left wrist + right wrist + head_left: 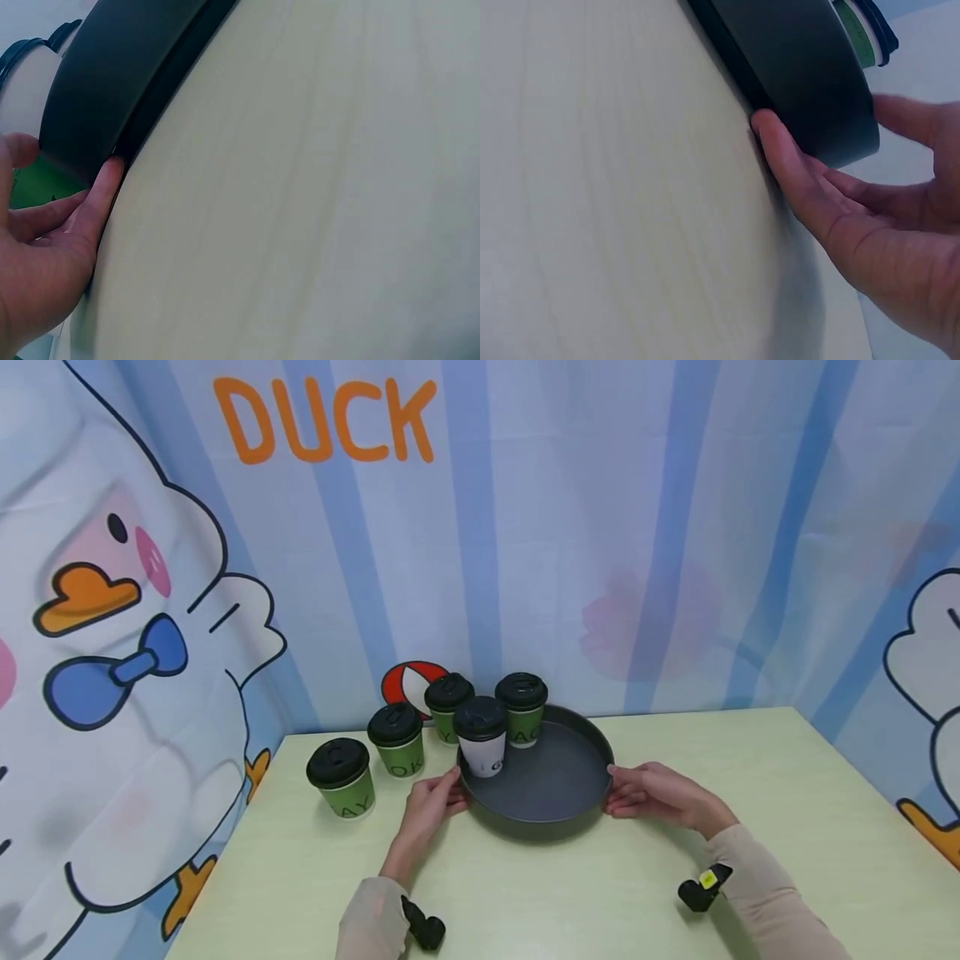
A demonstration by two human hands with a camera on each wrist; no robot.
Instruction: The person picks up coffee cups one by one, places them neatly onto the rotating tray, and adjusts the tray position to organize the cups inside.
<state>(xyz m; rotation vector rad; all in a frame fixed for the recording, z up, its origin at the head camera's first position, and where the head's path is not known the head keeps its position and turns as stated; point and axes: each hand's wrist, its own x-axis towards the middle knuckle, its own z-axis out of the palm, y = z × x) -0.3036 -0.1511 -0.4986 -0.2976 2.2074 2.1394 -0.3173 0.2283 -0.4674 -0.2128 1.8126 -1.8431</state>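
Observation:
A round dark grey pan (558, 785) is between my two hands near the back of the table. My left hand (432, 806) grips its left side, thumb near the rim and a finger at the bottom edge. Across from it, my right hand (660, 795) holds the right side the same way. Inside the pan, at its left, stands a white paper cup (480, 752) with a black lid. Behind that cup, a green lidded cup (522, 720) also stands in the pan. A shadow lies under the pan's front edge; how high it sits above the table I cannot tell.
Left of the pan, three green cups with black lids stand on the table: a front one (348, 793), a middle one (401, 756) and a rear one (445, 725). A printed duck curtain (540, 527) hangs along the table's (562, 902) back edge.

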